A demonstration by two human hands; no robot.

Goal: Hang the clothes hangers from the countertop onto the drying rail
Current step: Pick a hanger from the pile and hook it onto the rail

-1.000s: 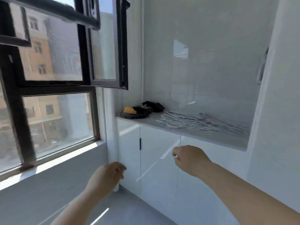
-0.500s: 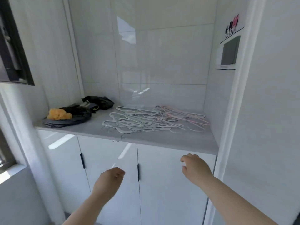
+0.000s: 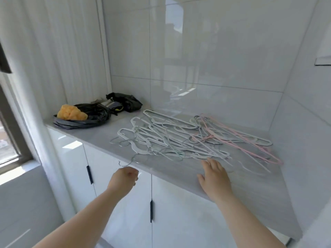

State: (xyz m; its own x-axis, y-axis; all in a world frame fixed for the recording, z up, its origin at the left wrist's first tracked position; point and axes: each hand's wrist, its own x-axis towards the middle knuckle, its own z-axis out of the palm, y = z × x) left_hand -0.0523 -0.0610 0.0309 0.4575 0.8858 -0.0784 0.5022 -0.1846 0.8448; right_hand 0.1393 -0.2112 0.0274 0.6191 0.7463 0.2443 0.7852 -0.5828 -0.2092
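Note:
A tangled pile of thin clothes hangers (image 3: pixel 172 138), mostly pale grey with a few pink ones (image 3: pixel 232 138) on the right, lies on the grey countertop (image 3: pixel 250 187). One metal hook sticks out over the counter's front edge. My right hand (image 3: pixel 213 176) lies flat over the counter with straight fingers, its fingertips at the near edge of the pile. My left hand (image 3: pixel 123 179) hovers in front of the counter edge, just below that hook, fingers loosely curled and holding nothing. No drying rail is in view.
A black plastic bag (image 3: pixel 93 113) with an orange lump (image 3: pixel 71 112) on it sits at the counter's left end, more black bags behind it. White cabinet doors (image 3: pixel 179 212) with dark handles stand below. A window (image 3: pixel 7 140) is at the left; tiled walls enclose the niche.
The view has swung from the window to the counter and moved close. My right hand rose over the countertop and opened flat at the hangers. My left hand rose toward the counter edge.

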